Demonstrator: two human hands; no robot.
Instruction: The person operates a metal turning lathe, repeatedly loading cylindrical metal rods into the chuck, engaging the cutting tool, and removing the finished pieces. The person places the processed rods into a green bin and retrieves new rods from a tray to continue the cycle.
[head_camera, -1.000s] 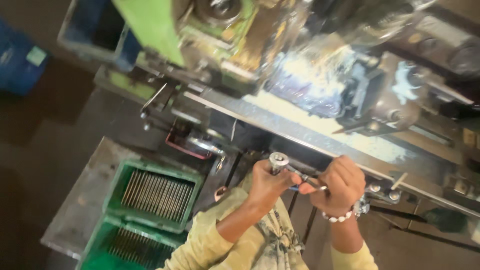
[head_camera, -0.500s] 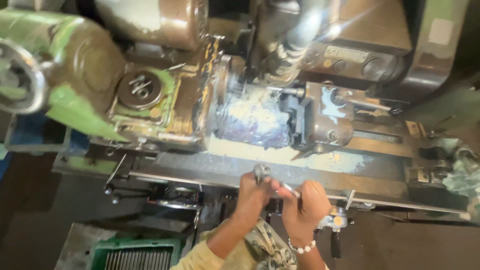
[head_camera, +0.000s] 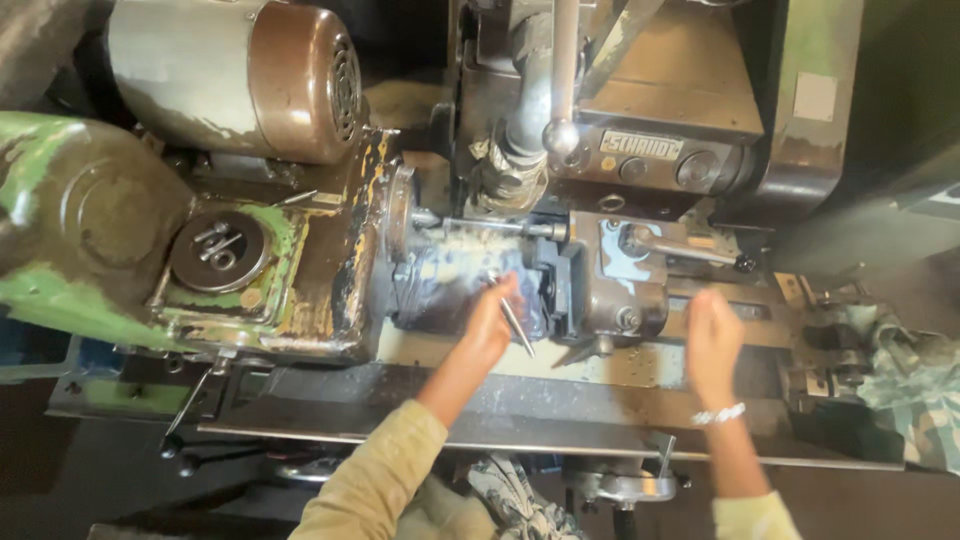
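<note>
The left hand (head_camera: 487, 330) pinches 1 thin steel rod (head_camera: 516, 322), its long axis slanting down and right from the fingers, just beside the grimy chuck (head_camera: 440, 285) to its left. The right hand (head_camera: 712, 335) hovers open and empty, right of the grey tool block (head_camera: 625, 285).

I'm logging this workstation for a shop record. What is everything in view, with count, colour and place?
Machine: one, worn green and grey metal, fills the upper frame.
Motor: one, grey and copper-brown, top left.
Lever with ball end: one, silver, top centre.
Handle: one, silver with a dark tip, on the block right of centre.
Thin rod: one, silver, by the left hand's fingers.
Patterned cloth: one, green and white, right edge.
Left hand: yellow sleeve, at the machine's wet centre.
Right hand: white bead bracelet, over the pale bed.
</note>
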